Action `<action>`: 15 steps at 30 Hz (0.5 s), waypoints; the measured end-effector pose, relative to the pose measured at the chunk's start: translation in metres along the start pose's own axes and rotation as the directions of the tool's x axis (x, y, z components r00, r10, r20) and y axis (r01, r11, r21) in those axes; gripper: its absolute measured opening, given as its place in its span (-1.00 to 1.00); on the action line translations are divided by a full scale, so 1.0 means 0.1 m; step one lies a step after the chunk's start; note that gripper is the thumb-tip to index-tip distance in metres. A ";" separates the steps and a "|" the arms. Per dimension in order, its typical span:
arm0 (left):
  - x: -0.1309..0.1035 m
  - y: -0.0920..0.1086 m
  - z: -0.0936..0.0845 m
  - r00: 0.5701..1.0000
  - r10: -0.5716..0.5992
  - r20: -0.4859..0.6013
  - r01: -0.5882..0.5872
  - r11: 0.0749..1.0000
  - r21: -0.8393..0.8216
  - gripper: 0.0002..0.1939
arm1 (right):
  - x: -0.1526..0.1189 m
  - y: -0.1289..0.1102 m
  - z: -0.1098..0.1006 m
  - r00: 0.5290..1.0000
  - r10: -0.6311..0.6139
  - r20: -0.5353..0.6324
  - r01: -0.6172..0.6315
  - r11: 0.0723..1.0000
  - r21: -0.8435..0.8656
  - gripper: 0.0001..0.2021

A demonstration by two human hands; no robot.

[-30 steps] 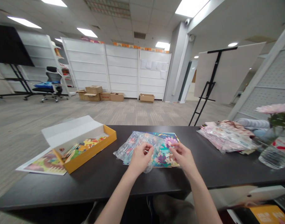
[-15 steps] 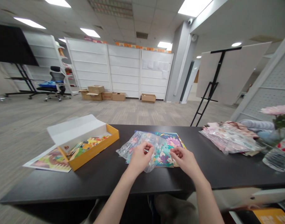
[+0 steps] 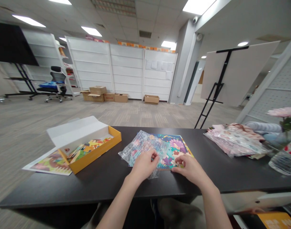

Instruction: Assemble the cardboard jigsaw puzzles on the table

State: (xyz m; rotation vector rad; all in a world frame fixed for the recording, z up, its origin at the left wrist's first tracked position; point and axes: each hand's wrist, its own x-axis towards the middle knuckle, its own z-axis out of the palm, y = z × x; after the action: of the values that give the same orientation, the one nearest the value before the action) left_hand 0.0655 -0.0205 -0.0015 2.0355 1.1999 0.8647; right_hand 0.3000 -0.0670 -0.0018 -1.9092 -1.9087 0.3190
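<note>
A colourful picture sheet [image 3: 177,143] lies on the black table in front of me. Crumpled clear plastic [image 3: 140,143] covers its left part. My left hand [image 3: 146,162] is over the plastic's lower right, fingers curled together; what they pinch, if anything, is too small to make out. At the lower right of the sheet is my right hand [image 3: 187,167], its thumb and fingers apart, fingertips at the sheet's lower edge, and nothing shows between them.
On the left, an open yellow box [image 3: 95,156] holds colourful pieces, beside another picture sheet [image 3: 52,163]. To the right lie plastic-wrapped pink cloth [image 3: 233,140], a clear bottle [image 3: 285,162] and a pink flower [image 3: 282,112]. The black table's [image 3: 100,186] front edge is near me.
My right hand has moved slightly down toward the sheet's lower edge, its fingers more spread. My left hand has shifted slightly right and down, and the plastic lies differently over the sheet.
</note>
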 end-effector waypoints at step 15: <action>0.01 0.02 0.01 1.000 -0.021 0.013 0.021 0.999 0.035 -0.84 | -0.01 0.02 0.04 1.000 0.023 -0.005 -0.023 0.999 -0.030 -0.79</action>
State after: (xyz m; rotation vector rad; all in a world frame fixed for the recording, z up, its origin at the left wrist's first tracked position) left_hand 0.0671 -0.0207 -0.0003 2.0494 1.2353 0.8248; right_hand 0.2995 -0.0672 -0.0065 -1.9511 -1.8998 0.2940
